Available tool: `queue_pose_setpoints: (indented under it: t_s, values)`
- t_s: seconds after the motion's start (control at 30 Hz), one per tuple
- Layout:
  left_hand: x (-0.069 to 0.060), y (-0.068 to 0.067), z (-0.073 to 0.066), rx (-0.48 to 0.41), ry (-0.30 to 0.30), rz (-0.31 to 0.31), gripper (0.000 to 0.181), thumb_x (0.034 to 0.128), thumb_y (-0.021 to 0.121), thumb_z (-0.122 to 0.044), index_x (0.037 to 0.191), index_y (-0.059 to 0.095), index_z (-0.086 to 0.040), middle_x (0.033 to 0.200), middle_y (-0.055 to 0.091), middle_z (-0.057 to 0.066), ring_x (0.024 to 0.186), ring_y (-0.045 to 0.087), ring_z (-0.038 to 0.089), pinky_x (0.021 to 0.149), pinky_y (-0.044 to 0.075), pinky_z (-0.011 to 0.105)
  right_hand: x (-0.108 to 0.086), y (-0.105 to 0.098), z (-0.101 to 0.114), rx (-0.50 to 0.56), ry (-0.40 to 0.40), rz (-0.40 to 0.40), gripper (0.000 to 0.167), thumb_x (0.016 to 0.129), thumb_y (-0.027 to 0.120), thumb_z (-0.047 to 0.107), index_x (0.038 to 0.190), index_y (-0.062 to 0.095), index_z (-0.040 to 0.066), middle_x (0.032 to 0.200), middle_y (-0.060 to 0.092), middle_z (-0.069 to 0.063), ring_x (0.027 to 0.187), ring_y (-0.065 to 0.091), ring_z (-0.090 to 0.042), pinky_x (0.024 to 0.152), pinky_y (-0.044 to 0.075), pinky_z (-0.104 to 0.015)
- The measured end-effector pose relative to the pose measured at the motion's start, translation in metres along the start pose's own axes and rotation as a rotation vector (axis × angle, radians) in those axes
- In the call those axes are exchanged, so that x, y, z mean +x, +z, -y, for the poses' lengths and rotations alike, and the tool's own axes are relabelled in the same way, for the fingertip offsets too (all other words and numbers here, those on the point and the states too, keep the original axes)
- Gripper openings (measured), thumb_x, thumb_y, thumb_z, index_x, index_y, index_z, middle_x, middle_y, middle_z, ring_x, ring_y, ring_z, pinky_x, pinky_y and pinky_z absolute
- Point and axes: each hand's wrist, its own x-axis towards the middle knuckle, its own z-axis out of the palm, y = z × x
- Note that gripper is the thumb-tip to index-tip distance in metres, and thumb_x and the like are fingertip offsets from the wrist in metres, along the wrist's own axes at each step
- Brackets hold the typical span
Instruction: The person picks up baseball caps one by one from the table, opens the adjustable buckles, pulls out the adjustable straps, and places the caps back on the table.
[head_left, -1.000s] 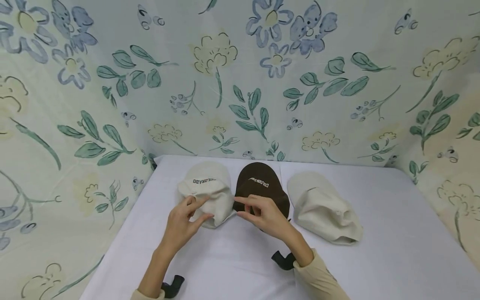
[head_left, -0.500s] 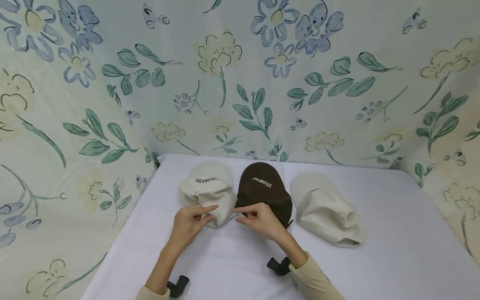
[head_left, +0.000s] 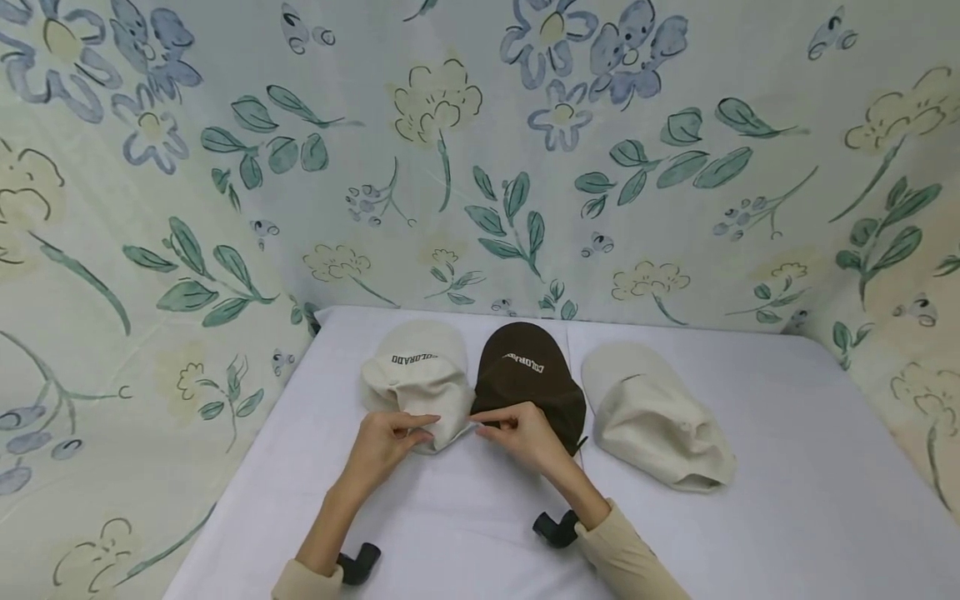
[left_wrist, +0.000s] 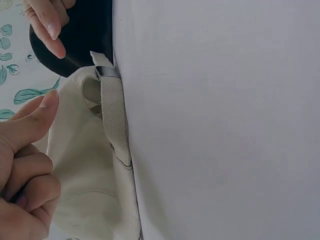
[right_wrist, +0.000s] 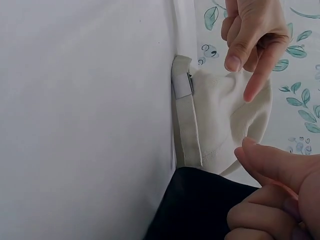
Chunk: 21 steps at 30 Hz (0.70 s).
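Note:
The left hand (head_left: 378, 450) hovers at the lower part of a cream cap (head_left: 420, 367) lettered COLORADO, index finger and thumb extended with a gap between them. Just right of it, the right hand (head_left: 528, 437) is over the lower edge of a dark brown cap (head_left: 521, 350), its index and thumb tips close together, pointing left. Neither hand holds anything. In the left wrist view, the left hand (left_wrist: 27, 165) has its other fingers curled beside the cream cap's strap (left_wrist: 114, 110). The right wrist view shows the right hand (right_wrist: 280, 195) near the brown cap (right_wrist: 200, 210).
A second cream cap (head_left: 656, 425) lies right of the brown one on the white-covered table (head_left: 810, 500). Floral cloth (head_left: 480, 167) hangs behind and at both sides. Black curved pieces (head_left: 555, 529) are at both wrists.
Both hands have come slightly lower and closer together, and the gap between thumb and index finger has narrowed on each. The caps have not moved on the table.

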Motion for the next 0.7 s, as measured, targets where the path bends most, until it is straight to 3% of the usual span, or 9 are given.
queue_pose_setpoints:
  t_s: [0.17,0.37,0.5,0.7]
  values:
    - [0.005,-0.001,-0.001,0.039,-0.079,0.056,0.028,0.0736,0.089,-0.006,0.099,0.085,-0.016,0.059,0.054,-0.007,0.058,0.04,0.0,0.052,0.038,0.019,0.0,-0.003,-0.001,-0.008,0.022,0.008,0.019,0.091,0.08,0.014,0.109,0.082,0.009,0.055,0.042,0.007,0.052,0.036,0.0,0.051,0.032,-0.016]
    - [0.008,-0.001,0.001,0.127,-0.065,0.046,0.025,0.0716,0.09,-0.008,0.094,0.086,-0.018,0.067,0.07,-0.004,0.06,0.042,0.0,0.054,0.039,0.019,0.0,-0.004,-0.003,-0.017,0.049,0.042,0.02,0.093,0.079,0.015,0.11,0.082,0.007,0.054,0.042,0.008,0.052,0.037,-0.001,0.05,0.031,-0.017]
    - [0.009,0.0,0.004,0.156,-0.027,0.047,0.023,0.0703,0.091,-0.008,0.09,0.086,-0.018,0.065,0.067,-0.004,0.059,0.042,-0.002,0.054,0.041,0.019,-0.002,-0.005,-0.003,-0.022,0.069,0.056,0.02,0.093,0.078,0.014,0.111,0.081,0.007,0.054,0.044,0.007,0.051,0.038,-0.003,0.049,0.032,-0.018]
    - [0.011,-0.001,0.006,0.13,0.013,0.07,0.017,0.0732,0.09,-0.01,0.088,0.086,-0.016,0.06,0.058,-0.008,0.059,0.041,-0.003,0.054,0.042,0.019,-0.002,-0.005,-0.003,-0.026,0.077,0.059,0.02,0.094,0.077,0.013,0.112,0.081,0.006,0.055,0.044,0.007,0.051,0.038,-0.004,0.049,0.031,-0.017]
